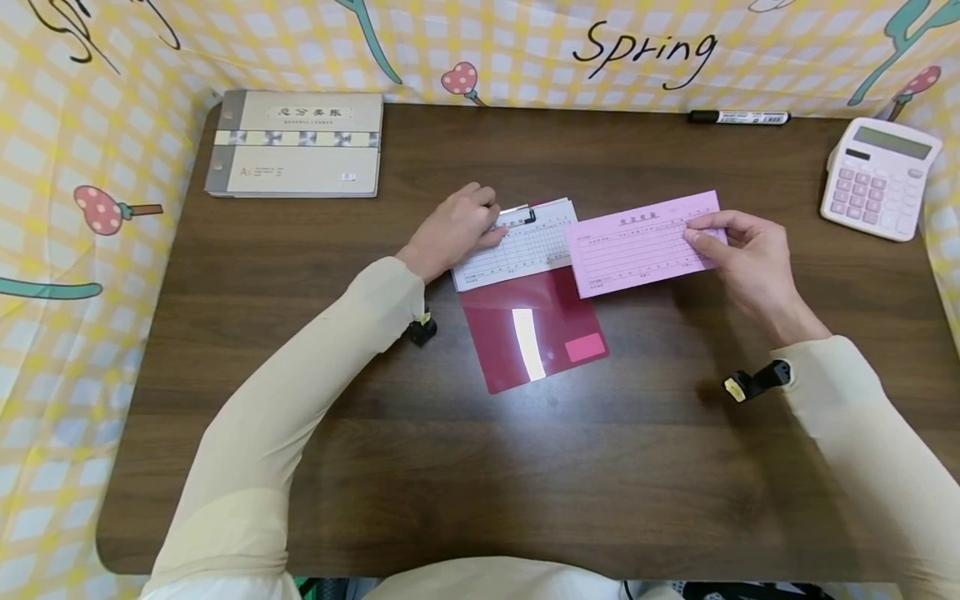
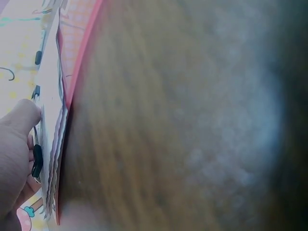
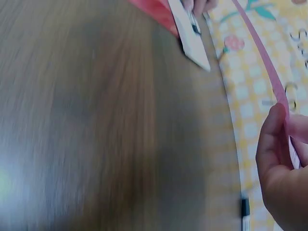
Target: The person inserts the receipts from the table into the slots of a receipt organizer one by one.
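My left hand point(image 1: 459, 229) grips the clip end of a red clipboard point(image 1: 491, 350). Its thumb point(image 2: 26, 115) lies at the metal clip point(image 2: 37, 159), over a stack of white printed forms point(image 1: 517, 246). Those forms cover the upper part of the board, and their layered edges show in the left wrist view. To the right, my right hand point(image 1: 750, 258) pinches a pink printed form point(image 1: 637, 246) by its right end, between thumb and fingers. The pink form is held up off the table, its left edge overlapping the white forms in the head view.
A grey-and-white ledger book point(image 1: 300, 158) lies at the back left of the brown wooden table point(image 1: 420, 475). Along the back edge is a black-and-white marker point(image 1: 738, 117). A white calculator point(image 1: 881, 179) stands at the right, by the yellow checked cloth point(image 1: 525, 50) surrounding the table.
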The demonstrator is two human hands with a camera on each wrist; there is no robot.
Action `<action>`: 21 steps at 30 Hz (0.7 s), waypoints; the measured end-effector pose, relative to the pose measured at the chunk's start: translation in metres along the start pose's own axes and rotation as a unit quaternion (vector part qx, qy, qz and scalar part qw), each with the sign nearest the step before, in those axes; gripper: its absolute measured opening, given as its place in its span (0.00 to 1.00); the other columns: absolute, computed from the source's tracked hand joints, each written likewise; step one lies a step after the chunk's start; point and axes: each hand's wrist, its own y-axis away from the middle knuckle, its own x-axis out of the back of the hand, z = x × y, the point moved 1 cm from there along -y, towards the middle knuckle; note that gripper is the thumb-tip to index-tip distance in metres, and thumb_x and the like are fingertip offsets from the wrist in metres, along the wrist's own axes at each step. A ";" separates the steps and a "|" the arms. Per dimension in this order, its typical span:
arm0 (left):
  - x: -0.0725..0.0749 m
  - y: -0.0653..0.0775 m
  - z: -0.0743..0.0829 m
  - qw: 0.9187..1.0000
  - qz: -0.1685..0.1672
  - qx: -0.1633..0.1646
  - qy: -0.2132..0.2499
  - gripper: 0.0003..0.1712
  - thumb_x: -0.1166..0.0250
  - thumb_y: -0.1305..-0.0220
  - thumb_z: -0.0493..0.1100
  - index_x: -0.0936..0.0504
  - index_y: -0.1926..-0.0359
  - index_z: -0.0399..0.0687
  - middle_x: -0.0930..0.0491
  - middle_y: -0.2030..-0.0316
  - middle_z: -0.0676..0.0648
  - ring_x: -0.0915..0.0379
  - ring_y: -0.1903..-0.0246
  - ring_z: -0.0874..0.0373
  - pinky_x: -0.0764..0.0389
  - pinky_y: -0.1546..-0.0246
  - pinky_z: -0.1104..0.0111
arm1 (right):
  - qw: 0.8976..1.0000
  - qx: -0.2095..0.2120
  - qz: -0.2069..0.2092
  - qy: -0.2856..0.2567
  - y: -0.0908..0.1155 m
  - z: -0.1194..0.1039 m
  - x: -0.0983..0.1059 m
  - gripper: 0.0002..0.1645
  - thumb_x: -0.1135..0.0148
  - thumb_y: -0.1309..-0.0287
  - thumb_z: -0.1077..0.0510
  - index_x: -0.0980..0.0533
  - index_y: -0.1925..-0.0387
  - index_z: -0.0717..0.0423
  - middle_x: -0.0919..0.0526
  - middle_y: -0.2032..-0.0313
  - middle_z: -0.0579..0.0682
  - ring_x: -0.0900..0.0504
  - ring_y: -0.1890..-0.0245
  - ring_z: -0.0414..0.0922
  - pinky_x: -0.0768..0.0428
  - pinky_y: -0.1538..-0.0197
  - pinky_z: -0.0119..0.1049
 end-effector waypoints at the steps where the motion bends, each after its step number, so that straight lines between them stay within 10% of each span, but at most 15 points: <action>1: 0.000 0.000 0.000 1.000 0.000 -0.001 0.001 0.21 0.40 0.31 0.47 0.16 0.55 0.30 0.21 0.59 0.39 0.31 0.61 0.49 0.23 0.55 0.63 | 1.000 0.002 -0.005 0.000 0.000 0.000 -0.005 0.07 0.32 0.49 0.71 0.15 0.68 0.60 0.15 0.73 0.45 0.18 0.75 0.36 0.20 0.72 0.25; 21: 0.002 0.001 0.000 0.999 -0.007 -0.022 -0.028 0.20 0.42 0.30 0.46 0.16 0.55 0.30 0.21 0.60 0.38 0.31 0.62 0.48 0.25 0.56 0.62 | 0.990 -0.006 -0.056 0.132 -0.010 0.030 -0.079 0.08 0.32 0.45 0.65 0.16 0.63 0.63 0.17 0.67 0.45 0.20 0.75 0.36 0.19 0.69 0.25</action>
